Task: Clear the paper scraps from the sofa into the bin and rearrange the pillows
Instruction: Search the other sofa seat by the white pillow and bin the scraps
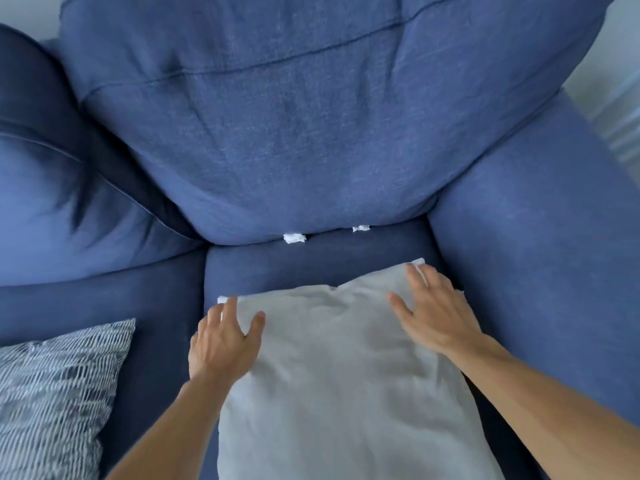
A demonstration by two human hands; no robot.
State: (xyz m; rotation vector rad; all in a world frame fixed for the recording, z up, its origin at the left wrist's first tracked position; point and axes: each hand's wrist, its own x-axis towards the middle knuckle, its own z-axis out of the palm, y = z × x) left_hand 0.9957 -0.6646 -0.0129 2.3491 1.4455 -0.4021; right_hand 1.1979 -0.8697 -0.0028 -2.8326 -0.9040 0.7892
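Note:
A plain light-grey pillow (pixel 332 382) lies flat on the blue sofa seat (pixel 294 265), reaching toward me. My left hand (pixel 225 341) rests on its far left corner with fingers spread, the thumb on top of the fabric. My right hand (pixel 433 310) lies flat on its far right corner, fingers apart. Two white crumpled paper scraps sit in the crease where the seat meets the back cushion: one scrap (pixel 294 238) at the middle, a smaller scrap (pixel 361 228) to its right. No bin is in view.
A grey-and-white patterned pillow (pixel 55 393) lies on the seat at the lower left. The large blue back cushion (pixel 277 133) fills the upper view, a darker blue cushion (pixel 52 188) stands at left, and the sofa armrest (pixel 540 254) runs along the right.

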